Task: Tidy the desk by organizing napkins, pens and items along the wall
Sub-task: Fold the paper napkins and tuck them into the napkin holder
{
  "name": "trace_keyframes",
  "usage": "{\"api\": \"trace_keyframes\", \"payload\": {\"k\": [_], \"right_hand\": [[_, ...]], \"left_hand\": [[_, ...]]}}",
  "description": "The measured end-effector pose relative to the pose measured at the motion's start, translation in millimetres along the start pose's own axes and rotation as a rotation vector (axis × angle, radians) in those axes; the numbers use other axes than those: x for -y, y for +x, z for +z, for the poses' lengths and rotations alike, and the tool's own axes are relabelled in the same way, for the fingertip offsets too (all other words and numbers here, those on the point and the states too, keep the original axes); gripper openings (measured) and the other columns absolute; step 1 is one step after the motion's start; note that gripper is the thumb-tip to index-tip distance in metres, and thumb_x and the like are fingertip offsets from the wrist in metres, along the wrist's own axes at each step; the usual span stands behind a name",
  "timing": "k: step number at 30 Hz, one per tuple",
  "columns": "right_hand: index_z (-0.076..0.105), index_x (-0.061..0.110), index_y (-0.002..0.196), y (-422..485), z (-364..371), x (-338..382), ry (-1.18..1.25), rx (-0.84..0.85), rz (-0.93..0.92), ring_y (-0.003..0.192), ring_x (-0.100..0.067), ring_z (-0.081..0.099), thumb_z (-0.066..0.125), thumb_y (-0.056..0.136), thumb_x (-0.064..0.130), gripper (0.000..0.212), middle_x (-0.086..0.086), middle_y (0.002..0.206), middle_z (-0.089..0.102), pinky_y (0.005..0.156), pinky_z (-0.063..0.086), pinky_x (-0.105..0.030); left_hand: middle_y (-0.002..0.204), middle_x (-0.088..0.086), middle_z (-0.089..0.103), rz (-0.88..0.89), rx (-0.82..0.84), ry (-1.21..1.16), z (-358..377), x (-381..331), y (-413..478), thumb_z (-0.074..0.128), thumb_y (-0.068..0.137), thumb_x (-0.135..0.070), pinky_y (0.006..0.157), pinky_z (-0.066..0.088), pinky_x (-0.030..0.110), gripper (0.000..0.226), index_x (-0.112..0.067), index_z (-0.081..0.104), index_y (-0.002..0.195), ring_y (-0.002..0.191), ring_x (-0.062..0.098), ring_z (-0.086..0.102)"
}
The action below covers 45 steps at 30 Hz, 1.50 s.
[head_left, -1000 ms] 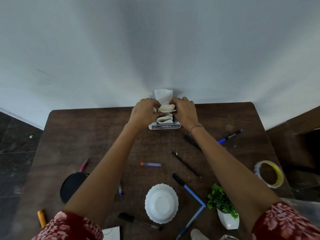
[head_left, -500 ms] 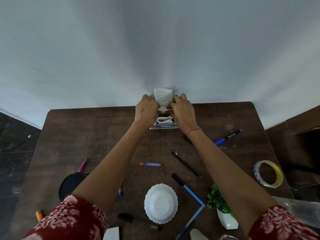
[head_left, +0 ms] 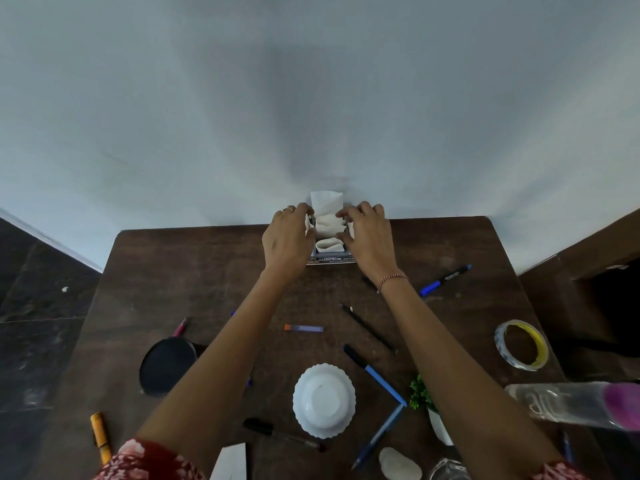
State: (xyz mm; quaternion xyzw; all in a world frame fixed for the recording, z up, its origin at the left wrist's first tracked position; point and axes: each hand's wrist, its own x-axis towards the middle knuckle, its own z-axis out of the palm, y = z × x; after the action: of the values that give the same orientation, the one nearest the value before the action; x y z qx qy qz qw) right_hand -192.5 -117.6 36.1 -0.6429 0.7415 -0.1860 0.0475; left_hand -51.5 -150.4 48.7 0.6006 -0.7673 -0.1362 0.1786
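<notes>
A pale grey wall [head_left: 311,98] rises behind the dark brown table [head_left: 194,271]. Dark floor tiles [head_left: 38,306] lie to the left of the table, with a small white speck on them. To the right, a brown piece of furniture [head_left: 588,251] stands just beside the table edge, with a dark opening on its near side.
</notes>
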Motion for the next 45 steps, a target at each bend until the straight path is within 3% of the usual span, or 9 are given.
{"api": "trace_keyframes", "payload": {"k": [7,13,20,28,32,36,42,45], "right_hand": [[0.059,0.019,0.114,-49,-26,24,0.039,-0.092,0.061,0.109,-0.025,0.049,0.059,0.089,0.030,0.027,-0.004,0.116,0.059,0.079,0.042,-0.038],[0.066,0.016,0.101,-92,-43,41,0.031,-0.155,0.074,0.100,-0.021,0.051,0.059,0.089,0.033,0.022,-0.003,0.104,0.062,0.075,0.043,-0.034],[0.068,0.017,0.097,-143,-52,53,0.045,-0.245,0.132,0.094,-0.020,0.051,0.059,0.089,0.033,0.019,-0.001,0.097,0.062,0.070,0.040,-0.032],[0.068,0.021,0.094,-196,-54,55,0.127,-0.220,0.140,0.093,-0.020,0.051,0.062,0.088,0.028,0.011,0.001,0.095,0.062,0.072,0.045,-0.035],[0.067,0.021,0.094,-228,-57,46,0.144,-0.178,0.133,0.092,-0.019,0.051,0.058,0.090,0.029,0.013,0.003,0.097,0.062,0.073,0.041,-0.033],[0.066,0.018,0.095,-266,-64,24,0.156,-0.143,0.157,0.093,-0.020,0.053,0.059,0.089,0.025,0.011,0.002,0.098,0.063,0.073,0.047,-0.036],[0.065,0.018,0.093,-318,-74,-25,0.214,-0.094,0.205,0.096,-0.016,0.051,0.057,0.090,0.025,0.011,0.002,0.097,0.062,0.075,0.040,-0.026],[0.065,0.019,0.093,-343,-72,-55,0.262,-0.072,0.231,0.096,-0.017,0.051,0.057,0.090,0.024,0.010,0.002,0.096,0.061,0.074,0.038,-0.026]], "left_hand": [[0.110,0.001,0.064,0.011,-0.047,-0.029,-29,-10,-43,0.054,0.090,-0.025,0.070,0.037,0.027,0.030,-0.023,0.054,0.121,0.106,0.020,0.056],[0.106,-0.001,0.064,0.021,-0.077,-0.049,-49,-11,-81,0.054,0.089,-0.025,0.070,0.039,0.027,0.032,-0.023,0.054,0.121,0.103,0.018,0.057],[0.095,-0.002,0.065,0.086,-0.108,-0.084,-52,-9,-125,0.055,0.090,-0.032,0.064,0.035,0.024,0.017,-0.022,0.068,0.096,0.094,0.015,0.059],[0.089,-0.005,0.065,0.077,-0.129,-0.108,-55,-10,-180,0.057,0.089,-0.033,0.062,0.033,0.022,0.016,-0.021,0.067,0.088,0.087,0.011,0.058],[0.085,-0.006,0.062,0.047,-0.087,-0.109,-47,-33,-217,0.058,0.088,-0.034,0.059,0.034,0.023,0.017,-0.019,0.065,0.083,0.081,0.012,0.057],[0.085,-0.004,0.061,0.011,-0.058,-0.143,-32,-60,-250,0.057,0.088,-0.029,0.057,0.029,0.024,0.015,-0.017,0.062,0.080,0.076,0.012,0.055],[0.080,0.000,0.061,-0.046,0.061,-0.251,4,-100,-295,0.059,0.084,-0.026,0.060,0.028,0.026,0.018,-0.021,0.050,0.070,0.078,0.018,0.058],[0.085,0.000,0.066,-0.039,0.142,-0.295,25,-117,-314,0.060,0.085,-0.026,0.063,0.036,0.027,0.011,-0.017,0.062,0.080,0.083,0.018,0.060]]}}
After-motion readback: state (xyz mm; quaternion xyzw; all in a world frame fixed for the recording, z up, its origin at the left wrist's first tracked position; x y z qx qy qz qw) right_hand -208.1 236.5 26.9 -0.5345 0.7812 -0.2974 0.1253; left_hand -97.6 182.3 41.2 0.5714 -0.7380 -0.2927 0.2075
